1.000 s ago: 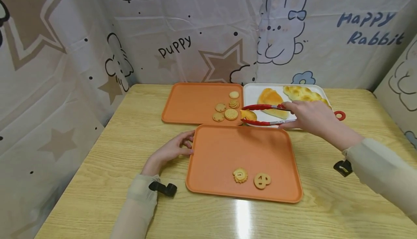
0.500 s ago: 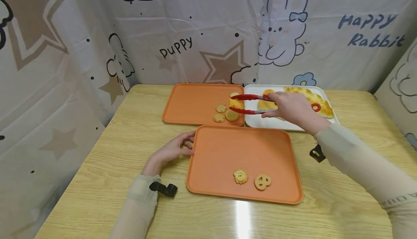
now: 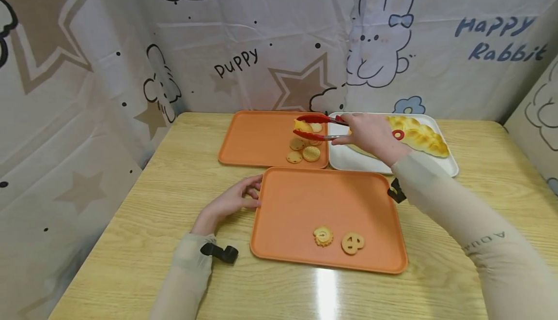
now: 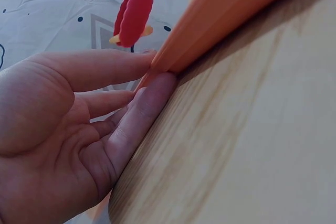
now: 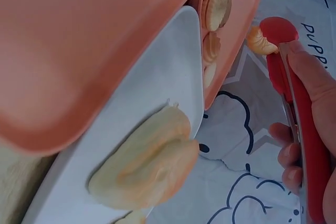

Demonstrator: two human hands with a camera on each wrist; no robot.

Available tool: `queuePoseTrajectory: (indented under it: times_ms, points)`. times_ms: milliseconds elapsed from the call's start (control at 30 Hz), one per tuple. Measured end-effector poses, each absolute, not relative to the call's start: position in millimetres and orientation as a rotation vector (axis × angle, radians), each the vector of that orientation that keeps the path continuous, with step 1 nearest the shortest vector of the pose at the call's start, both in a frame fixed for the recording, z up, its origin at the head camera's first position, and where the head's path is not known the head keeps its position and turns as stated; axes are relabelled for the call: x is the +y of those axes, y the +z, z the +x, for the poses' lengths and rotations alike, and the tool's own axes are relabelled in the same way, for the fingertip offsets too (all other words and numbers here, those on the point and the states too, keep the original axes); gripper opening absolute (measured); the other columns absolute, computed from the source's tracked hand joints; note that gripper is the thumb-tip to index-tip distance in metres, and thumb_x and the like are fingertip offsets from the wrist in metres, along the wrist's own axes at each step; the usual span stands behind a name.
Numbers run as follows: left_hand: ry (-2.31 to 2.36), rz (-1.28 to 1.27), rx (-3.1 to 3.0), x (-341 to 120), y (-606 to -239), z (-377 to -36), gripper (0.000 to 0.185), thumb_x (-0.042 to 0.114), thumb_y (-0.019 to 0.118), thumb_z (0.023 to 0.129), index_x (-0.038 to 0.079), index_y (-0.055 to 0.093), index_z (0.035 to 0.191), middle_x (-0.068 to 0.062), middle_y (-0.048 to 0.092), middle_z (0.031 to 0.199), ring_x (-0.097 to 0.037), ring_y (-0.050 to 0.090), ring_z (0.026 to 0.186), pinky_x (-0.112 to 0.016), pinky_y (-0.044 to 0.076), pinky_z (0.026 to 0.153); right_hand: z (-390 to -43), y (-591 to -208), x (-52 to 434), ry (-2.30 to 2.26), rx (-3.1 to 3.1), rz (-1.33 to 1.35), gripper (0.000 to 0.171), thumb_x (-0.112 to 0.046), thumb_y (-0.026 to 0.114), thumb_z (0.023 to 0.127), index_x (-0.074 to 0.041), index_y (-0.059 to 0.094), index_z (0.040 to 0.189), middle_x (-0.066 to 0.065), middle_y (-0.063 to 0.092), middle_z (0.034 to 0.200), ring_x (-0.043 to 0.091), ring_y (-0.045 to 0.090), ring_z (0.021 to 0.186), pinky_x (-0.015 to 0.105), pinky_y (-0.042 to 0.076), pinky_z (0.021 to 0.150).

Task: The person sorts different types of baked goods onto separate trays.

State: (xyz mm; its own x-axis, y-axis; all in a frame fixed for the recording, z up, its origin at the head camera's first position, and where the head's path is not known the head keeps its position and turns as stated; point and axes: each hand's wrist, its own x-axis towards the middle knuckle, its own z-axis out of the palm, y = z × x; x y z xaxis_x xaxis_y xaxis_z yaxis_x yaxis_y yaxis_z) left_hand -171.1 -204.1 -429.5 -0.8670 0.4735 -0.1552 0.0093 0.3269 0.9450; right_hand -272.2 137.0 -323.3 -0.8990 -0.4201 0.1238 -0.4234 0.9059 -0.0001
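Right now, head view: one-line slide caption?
Right hand holds red tongs gripping a small pastry above the far orange tray; left hand touches the near orange tray.

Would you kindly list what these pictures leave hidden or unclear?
- Head view: the right hand covers part of the bread on the white tray.
- Head view: what the tongs pinch is too small to name.
- Left wrist view: the orange tray hides its contents.
- Right wrist view: the tongs' handle end is cut off.
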Motion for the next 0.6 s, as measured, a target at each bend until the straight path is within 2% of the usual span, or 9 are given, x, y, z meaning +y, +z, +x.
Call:
queuePoseTrajectory:
  times_ms: [367,600]
  points:
    - [1.547,0.411,2.205,-205,-429,-170,0.073,0.0,0.063,0.08,0.002,0.026,0.142,-0.017,0.041,0.119,-0.019,0.046,0.093,-0.023,0.045,0.074,-293,-337,117,0.147,-2.964,0.602,0.056,-0.062,0.064,0.07,-0.01,0.058,0.09,0.008,0.06,0.075,0.025,0.056,0.067,0.036,0.043,0.05]
    - [1.562,0.424,2.198,-204,-427,-170,0.072,-0.001,0.063,0.08,-0.001,0.026,0.142,-0.02,0.042,0.119,-0.02,0.047,0.093,-0.022,0.046,0.073,-301,-347,110,0.201,-3.023,0.54,0.053,-0.059,0.066,0.07,-0.01,0.058,0.087,0.006,0.057,0.072,0.024,0.053,0.065,0.034,0.041,0.049]
